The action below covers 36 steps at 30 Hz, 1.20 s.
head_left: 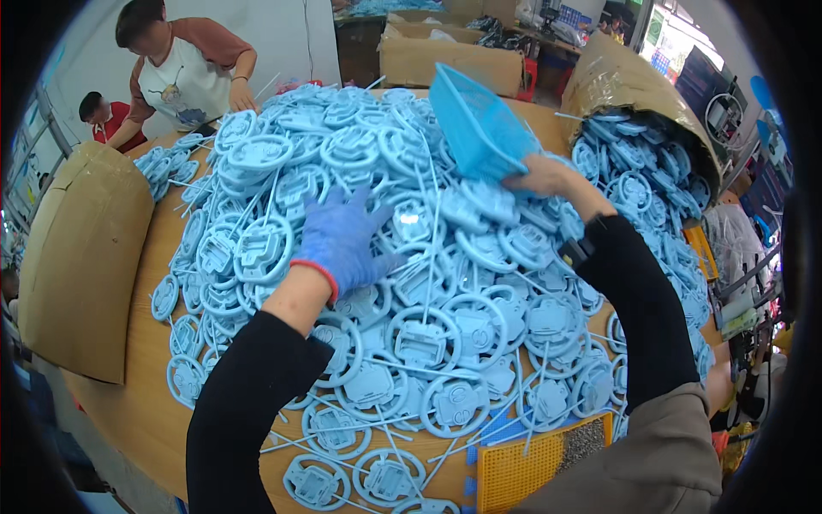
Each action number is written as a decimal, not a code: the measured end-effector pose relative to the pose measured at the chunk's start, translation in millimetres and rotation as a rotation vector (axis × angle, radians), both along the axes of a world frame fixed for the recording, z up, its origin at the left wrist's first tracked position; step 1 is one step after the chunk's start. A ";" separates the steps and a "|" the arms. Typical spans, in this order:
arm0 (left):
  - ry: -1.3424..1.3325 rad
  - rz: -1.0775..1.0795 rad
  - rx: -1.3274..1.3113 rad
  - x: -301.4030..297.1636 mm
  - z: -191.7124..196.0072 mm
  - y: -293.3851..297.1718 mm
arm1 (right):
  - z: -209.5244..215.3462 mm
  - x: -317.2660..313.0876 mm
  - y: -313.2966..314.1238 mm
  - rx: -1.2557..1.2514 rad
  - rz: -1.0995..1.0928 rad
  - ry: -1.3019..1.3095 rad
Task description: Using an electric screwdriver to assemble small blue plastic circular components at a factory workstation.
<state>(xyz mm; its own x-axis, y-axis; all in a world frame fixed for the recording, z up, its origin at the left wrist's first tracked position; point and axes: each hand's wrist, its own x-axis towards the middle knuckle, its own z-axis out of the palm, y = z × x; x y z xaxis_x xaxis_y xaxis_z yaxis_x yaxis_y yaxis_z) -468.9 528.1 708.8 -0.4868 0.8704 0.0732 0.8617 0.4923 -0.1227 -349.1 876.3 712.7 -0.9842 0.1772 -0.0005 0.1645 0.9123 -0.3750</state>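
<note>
A big heap of light-blue plastic toy steering wheels, several with thin plastic rods on them, covers the table in front of me. My left hand, in a blue glove with a red cuff, rests on the heap with its fingers spread. My bare right hand grips the rim of a blue plastic basket. The basket is tilted on its side above the right part of the heap. Steering wheels just below its rim are blurred by motion.
A cardboard box lies on its side at the far right, spilling more wheels. Another cardboard box stands at the left edge. An orange tray with small metal pieces is at the near edge. A co-worker stands at the far left.
</note>
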 end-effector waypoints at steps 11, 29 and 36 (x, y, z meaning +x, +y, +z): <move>-0.060 0.038 0.046 63.6 -23.8 -95.4 | 20.9 170.8 -54.4 0.126 -0.209 -0.165; -0.094 -0.061 0.497 189.8 -31.5 -257.2 | 27.7 311.6 -129.3 0.369 -0.353 0.188; -0.268 -0.367 0.209 381.0 -84.3 -252.9 | -11.8 297.0 -140.6 0.411 -0.350 -0.099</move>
<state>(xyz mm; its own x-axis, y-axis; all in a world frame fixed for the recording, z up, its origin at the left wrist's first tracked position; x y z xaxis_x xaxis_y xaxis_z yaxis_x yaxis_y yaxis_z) -87.9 275.2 624.5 -0.1763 0.9680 0.1787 0.9705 0.1406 0.1960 -52.0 735.7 700.9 -0.8652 0.4991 0.0483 0.5008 0.8649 0.0338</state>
